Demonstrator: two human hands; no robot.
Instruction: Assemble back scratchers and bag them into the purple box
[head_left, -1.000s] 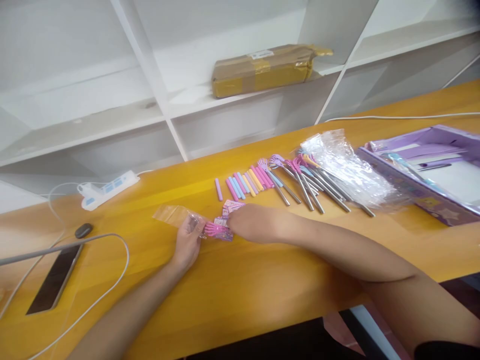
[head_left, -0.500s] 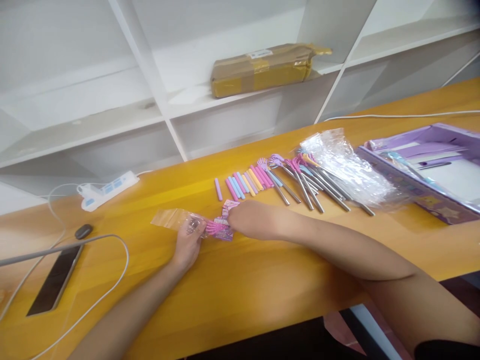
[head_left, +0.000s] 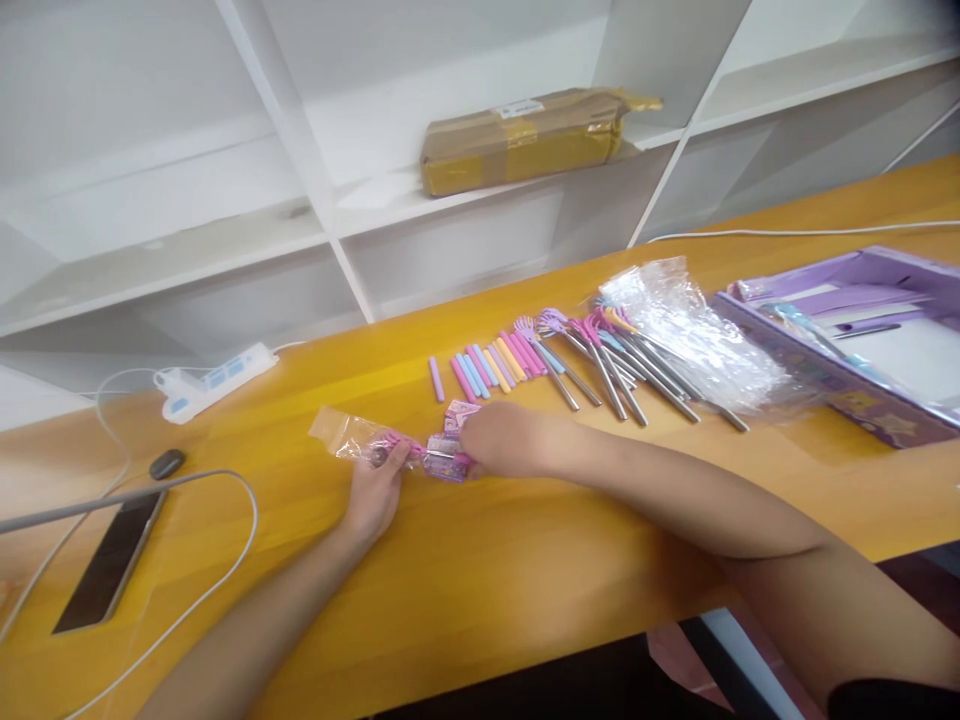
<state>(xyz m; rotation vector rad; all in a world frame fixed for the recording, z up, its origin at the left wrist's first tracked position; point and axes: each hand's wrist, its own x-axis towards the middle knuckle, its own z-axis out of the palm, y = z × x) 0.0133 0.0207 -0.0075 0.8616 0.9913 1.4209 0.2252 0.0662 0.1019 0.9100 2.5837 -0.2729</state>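
My left hand (head_left: 373,496) pinches a small clear plastic bag (head_left: 339,432) above the table. Inside the bag's right part shows the pink claw head of a back scratcher (head_left: 403,441), its short metal rod running right. My right hand (head_left: 504,440) is closed around the scratcher's pink handle end, mostly hidden by the fingers. Purple-pink printed cards (head_left: 459,411) lie beneath and beside the right hand. Just beyond, a row of coloured tubes (head_left: 491,366) lies on the table, and several back scratchers (head_left: 611,375) with metal rods are piled to their right.
Clear plastic bags (head_left: 697,340) lie beside an open purple box (head_left: 832,385) at the right. A power strip (head_left: 217,380), a phone (head_left: 111,562), a small black case (head_left: 167,463) and cables are at the left. A taped carton (head_left: 525,140) rests on the shelf behind.
The pink back scratcher has moved left, its claw head going from the bag's mouth to inside the bag. Its metal rod now shows between the hands. The bag has shifted slightly.
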